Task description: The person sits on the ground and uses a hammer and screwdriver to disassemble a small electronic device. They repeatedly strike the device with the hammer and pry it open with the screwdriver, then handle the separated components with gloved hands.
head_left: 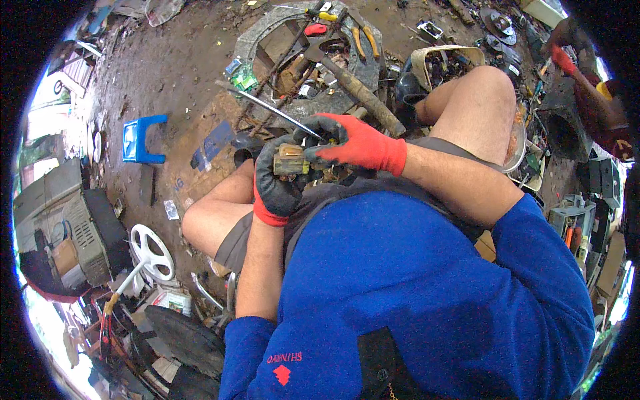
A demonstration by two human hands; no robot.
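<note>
My left hand (277, 179), in a black and red glove, is closed around a small boxy part (289, 161). The part is grey-brown with yellowish sides; its exact kind is unclear. Close beside it, my right hand (353, 143), gloved in red and black, has its fingers curled around the lower end of a long thin metal rod (270, 108). The rod slants up to the left, past the part; my fingers hide its lower end. Both hands are together above my lap. Beyond them, a hammer (360, 92) with a wooden handle rests on a grey slab (257, 33).
Orange-handled pliers (365, 43) and a yellow-handled screwdriver (322, 14) lie on the slab. A blue stool (135, 140) stands left, above a white wheel (152, 252). A scrap-filled bin (418, 65) sits beyond my right knee. Another person's red-gloved hand (563, 60) is at far right.
</note>
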